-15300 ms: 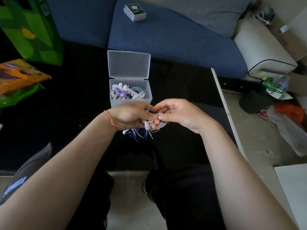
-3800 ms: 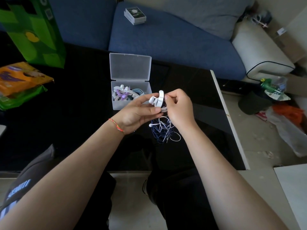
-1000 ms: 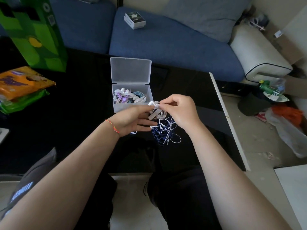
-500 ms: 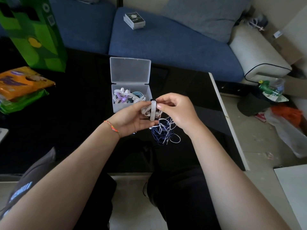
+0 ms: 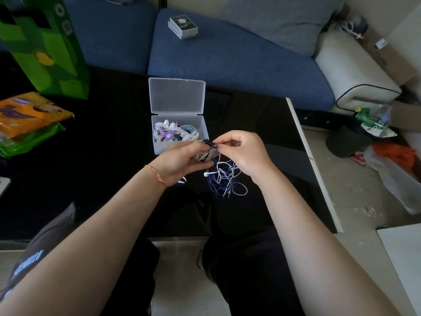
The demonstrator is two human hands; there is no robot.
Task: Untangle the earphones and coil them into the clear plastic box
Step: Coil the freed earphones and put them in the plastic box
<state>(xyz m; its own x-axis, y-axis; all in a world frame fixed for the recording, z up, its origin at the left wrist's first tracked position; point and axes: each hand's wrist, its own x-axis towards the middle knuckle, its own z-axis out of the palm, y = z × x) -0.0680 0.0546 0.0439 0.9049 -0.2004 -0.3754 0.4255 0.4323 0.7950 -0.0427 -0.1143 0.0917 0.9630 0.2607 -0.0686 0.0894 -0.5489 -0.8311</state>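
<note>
**What the person is wearing**

Both forearms are bare. A thin braided bracelet in orange, red and yellow-green circles the left wrist. A dark grey sleeve with pale blue lettering shows at the lower left. Black trousers cover both legs. The hands wear no rings or gloves.

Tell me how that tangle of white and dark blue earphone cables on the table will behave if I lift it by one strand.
The tangle of cables looks limp: thin loops sprawl flat on the black table, so it will probably sag and dangle. White and dark blue strands interweave, so lifting one likely drags the whole clump. It seems light; loose ends may snag.
</note>
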